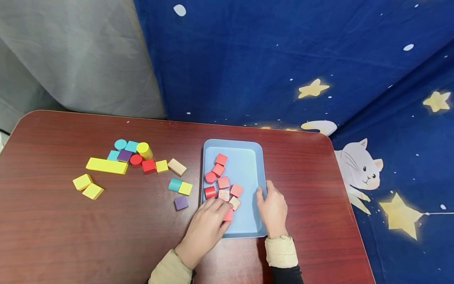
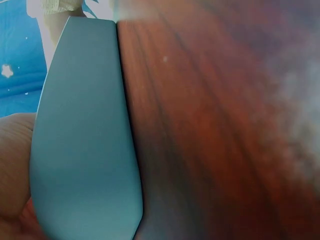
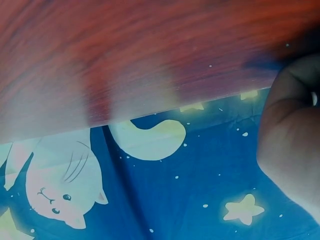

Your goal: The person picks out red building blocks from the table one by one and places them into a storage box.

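Note:
A shallow light-blue tray (image 1: pixel 252 165) lies on the table, with several red blocks along its left half. Two blocks there show a pale speckled top, one of them this speckled block (image 1: pixel 224 195). My left hand (image 1: pixel 205 227) reaches over the tray's near left corner, with a red block (image 1: pixel 228 215) between thumb and index finger. The other fingertips overlap the speckled blocks. At the right rim, my right hand (image 1: pixel 274 209) grips the tray, thumb over the edge and fingers outside. In the left wrist view the tray's outer wall (image 2: pixel 85 130) hides the blocks.
Left of the tray are a purple cube (image 1: pixel 181 202), a teal cylinder (image 1: pixel 175 184) and a wooden block (image 1: pixel 177 167). Farther left lie a long yellow bar (image 1: pixel 106 166) and several coloured blocks. Blue starry cloth (image 1: pixel 241 71) hangs behind the dark red-brown table (image 1: pixel 134 236).

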The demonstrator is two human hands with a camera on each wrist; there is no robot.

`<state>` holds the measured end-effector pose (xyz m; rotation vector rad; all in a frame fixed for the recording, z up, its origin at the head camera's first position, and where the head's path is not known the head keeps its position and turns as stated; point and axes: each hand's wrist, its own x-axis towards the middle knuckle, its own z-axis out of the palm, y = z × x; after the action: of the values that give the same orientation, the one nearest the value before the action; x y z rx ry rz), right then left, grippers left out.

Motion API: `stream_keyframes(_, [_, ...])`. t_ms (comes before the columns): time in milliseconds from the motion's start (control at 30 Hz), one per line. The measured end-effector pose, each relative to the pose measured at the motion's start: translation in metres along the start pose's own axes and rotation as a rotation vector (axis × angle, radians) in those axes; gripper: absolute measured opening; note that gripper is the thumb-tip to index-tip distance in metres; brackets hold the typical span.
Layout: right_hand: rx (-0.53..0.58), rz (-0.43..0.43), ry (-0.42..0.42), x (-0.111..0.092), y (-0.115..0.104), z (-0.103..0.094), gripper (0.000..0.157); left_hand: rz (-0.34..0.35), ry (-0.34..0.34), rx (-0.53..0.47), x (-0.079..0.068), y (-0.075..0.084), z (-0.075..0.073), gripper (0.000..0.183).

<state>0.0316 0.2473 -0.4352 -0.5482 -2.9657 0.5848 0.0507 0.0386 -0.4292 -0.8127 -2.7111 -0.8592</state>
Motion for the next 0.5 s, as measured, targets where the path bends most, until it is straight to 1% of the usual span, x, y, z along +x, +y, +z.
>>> stream_keyframes(233, [0.003, -0.002, 0.005, 0.000, -0.002, -0.002, 0.029, -0.047, -0.015, -0.009, 0.005, -0.002, -0.001, 0.036])
stream_keyframes(400, [0.005, 0.001, 0.006, -0.001, -0.002, -0.002, 0.027, -0.063, -0.025, -0.001, 0.010, -0.004, 0.001, 0.036])
stream_keyframes(500, [0.006, -0.003, 0.011, -0.001, -0.001, -0.002, 0.026, -0.084, -0.036, 0.001, 0.012, -0.003, 0.002, 0.037])
